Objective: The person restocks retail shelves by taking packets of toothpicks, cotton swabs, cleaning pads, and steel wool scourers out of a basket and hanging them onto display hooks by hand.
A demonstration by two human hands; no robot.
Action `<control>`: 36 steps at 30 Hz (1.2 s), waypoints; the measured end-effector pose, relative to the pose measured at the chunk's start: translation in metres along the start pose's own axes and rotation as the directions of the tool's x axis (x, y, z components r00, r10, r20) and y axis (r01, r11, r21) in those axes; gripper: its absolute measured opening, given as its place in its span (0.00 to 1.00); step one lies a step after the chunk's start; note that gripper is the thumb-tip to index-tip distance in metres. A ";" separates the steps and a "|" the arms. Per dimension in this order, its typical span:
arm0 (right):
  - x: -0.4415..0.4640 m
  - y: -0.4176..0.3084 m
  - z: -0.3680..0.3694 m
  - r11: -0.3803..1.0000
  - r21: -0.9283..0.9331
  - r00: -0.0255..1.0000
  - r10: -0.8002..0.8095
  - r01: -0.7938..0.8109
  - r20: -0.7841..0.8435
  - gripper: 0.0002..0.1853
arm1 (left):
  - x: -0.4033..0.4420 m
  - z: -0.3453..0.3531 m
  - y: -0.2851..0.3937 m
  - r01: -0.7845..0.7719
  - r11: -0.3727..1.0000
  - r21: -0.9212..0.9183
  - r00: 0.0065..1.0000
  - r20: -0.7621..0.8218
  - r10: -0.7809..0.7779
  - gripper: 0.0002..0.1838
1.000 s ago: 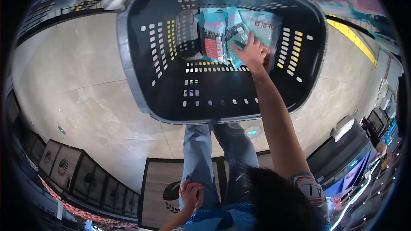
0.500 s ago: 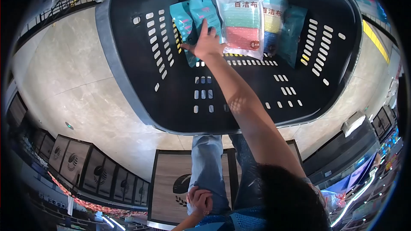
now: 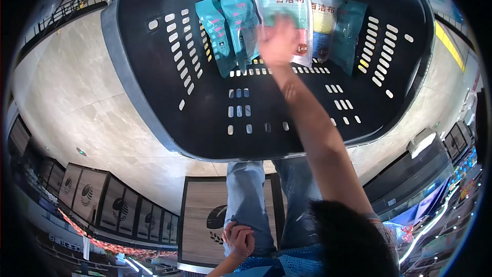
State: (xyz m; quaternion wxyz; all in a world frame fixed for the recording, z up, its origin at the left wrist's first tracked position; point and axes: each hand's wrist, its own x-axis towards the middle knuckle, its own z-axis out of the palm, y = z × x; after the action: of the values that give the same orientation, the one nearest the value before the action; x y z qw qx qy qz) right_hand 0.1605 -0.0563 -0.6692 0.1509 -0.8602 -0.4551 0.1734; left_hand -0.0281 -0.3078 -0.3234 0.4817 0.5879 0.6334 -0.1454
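Several packs stand in a row against the far side of a black plastic basket [image 3: 205, 138]. My right hand [image 3: 279, 41], smeared by motion, is in front of a clear pack of scouring cloths [image 3: 305, 13] with green and pink layers; I cannot tell whether it touches the pack. Left of it lean two teal packs, the outer teal pack [image 3: 215, 36] and the inner teal pack [image 3: 241, 20]. To the right are a yellow-and-blue cloth pack [image 3: 323, 25] and another teal pack [image 3: 349, 36]. My left hand [image 3: 238, 238] rests on my jeans, fingers loosely curled, with nothing visible in it.
Slotted holes run through the basket's walls and bottom. Pale floor tiles [image 3: 77, 107] surround it. Dark-framed wooden display boxes [image 3: 123, 205] stand at lower left, and a dark cabinet [image 3: 405, 169] is at lower right. A wire rack [image 3: 61, 5] is at upper left.
My right hand has moved right, from the teal packs at the left to in front of the clear cloth pack. My left hand stays on my leg. The basket appears slightly shifted in view.
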 end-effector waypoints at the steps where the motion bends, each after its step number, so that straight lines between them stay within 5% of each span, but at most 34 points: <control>1: 0.009 0.025 -0.009 0.997 0.062 0.997 0.041 -0.037 -0.066 0.29 | 0.003 -0.003 -0.002 0.005 1.000 -0.008 1.000 0.001 -0.005 0.08; 2: 0.020 0.041 -0.031 0.995 -0.063 0.979 0.069 -0.083 -0.192 0.27 | 0.012 -0.008 -0.003 -0.096 0.990 -0.105 0.995 0.025 0.100 0.10; 3: 0.033 0.051 -0.066 0.988 -0.048 0.988 0.142 -0.145 -0.061 0.28 | 0.025 -0.011 -0.002 -0.198 0.959 -0.200 0.978 0.031 0.209 0.11; 4: 0.038 0.071 -0.074 0.948 -0.288 0.970 0.067 -0.135 -0.233 0.29 | 0.044 -0.017 0.004 -0.258 0.942 -0.215 0.966 -0.060 0.251 0.12; 6: 0.046 0.091 -0.099 0.910 -0.275 0.949 0.278 -0.309 -0.146 0.34 | 0.090 -0.035 0.026 -0.373 0.884 -0.281 0.913 -0.281 0.296 0.13; 8: 0.046 0.117 -0.096 0.942 -0.212 0.964 0.241 -0.260 -0.111 0.38 | 0.149 -0.059 0.061 -0.527 0.804 -0.275 0.806 -0.462 0.370 0.13; 9: 0.046 0.125 -0.089 0.948 -0.242 0.975 0.175 -0.204 -0.137 0.39 | 0.177 -0.072 0.081 -0.488 0.821 -0.295 0.827 -0.458 0.327 0.14; 11: 0.049 0.102 -0.093 0.868 -0.285 0.904 0.427 -0.406 0.014 0.45 | 0.232 -0.065 0.100 -0.436 0.845 -0.309 0.834 -0.490 0.251 0.16; 13: 0.048 0.093 -0.089 0.806 -0.273 0.840 0.542 -0.525 -0.015 0.40 | 0.276 -0.054 0.107 -0.394 0.882 -0.259 0.859 -0.446 0.252 0.17; 15: 0.054 0.104 -0.088 0.870 -0.183 0.833 0.493 -0.459 0.251 0.31 | 0.311 -0.036 0.099 -0.309 0.907 -0.287 0.894 -0.412 0.174 0.17; 17: 0.053 0.106 -0.089 0.912 -0.165 0.905 0.400 -0.376 0.146 0.15 | 0.346 -0.013 0.076 -0.203 0.957 -0.208 0.887 -0.452 0.090 0.22; 20: 0.055 0.113 -0.100 0.975 -0.107 0.980 0.197 -0.193 0.028 0.07 | 0.387 0.004 0.047 0.129 0.991 -0.023 0.872 -0.474 -0.125 0.29; 21: 0.054 0.117 -0.102 0.991 -0.090 0.992 0.107 -0.100 0.073 0.10 | 0.396 0.000 0.046 0.240 0.966 -0.094 0.874 -0.412 -0.257 0.33; 23: 0.052 0.096 -0.112 0.964 -0.184 0.967 0.219 -0.193 0.130 0.25 | 0.419 0.001 0.024 0.243 0.933 -0.266 0.905 -0.284 -0.317 0.37; 25: 0.053 0.103 -0.096 0.932 -0.177 0.926 0.345 -0.317 0.156 0.39 | 0.429 0.006 0.021 0.317 0.948 -0.016 0.811 -0.514 -0.280 0.39; 26: 0.056 0.102 -0.093 0.907 -0.185 0.894 0.410 -0.379 0.182 0.44 | 0.433 0.001 0.019 0.283 0.955 -0.083 0.842 -0.455 -0.289 0.39; 29: 0.057 0.121 -0.072 0.915 -0.004 0.867 0.383 -0.403 0.319 0.41 | 0.443 -0.006 0.024 0.323 0.942 -0.091 0.888 -0.315 -0.335 0.39; 30: 0.059 0.114 -0.080 0.904 -0.141 0.824 0.426 -0.404 0.374 0.35 | 0.449 -0.010 0.022 0.329 0.931 -0.158 0.912 -0.202 -0.356 0.38; 33: 0.058 0.117 -0.088 0.896 -0.204 0.873 0.435 -0.395 0.221 0.30 | 0.466 -0.008 0.013 0.371 0.887 -0.275 0.904 -0.115 -0.413 0.39; 36: 0.045 0.095 -0.117 0.896 -0.231 0.916 0.399 -0.381 0.038 0.31 | 0.470 -0.008 0.018 0.438 0.883 -0.168 0.883 -0.105 -0.458 0.39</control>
State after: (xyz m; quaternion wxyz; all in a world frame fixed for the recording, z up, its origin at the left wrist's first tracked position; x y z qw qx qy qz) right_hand 0.3042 -0.0818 -0.6116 -0.0017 -0.9371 -0.2957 0.1853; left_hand 0.0571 -0.0127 -0.6802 0.4287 0.3989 0.7933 -0.1664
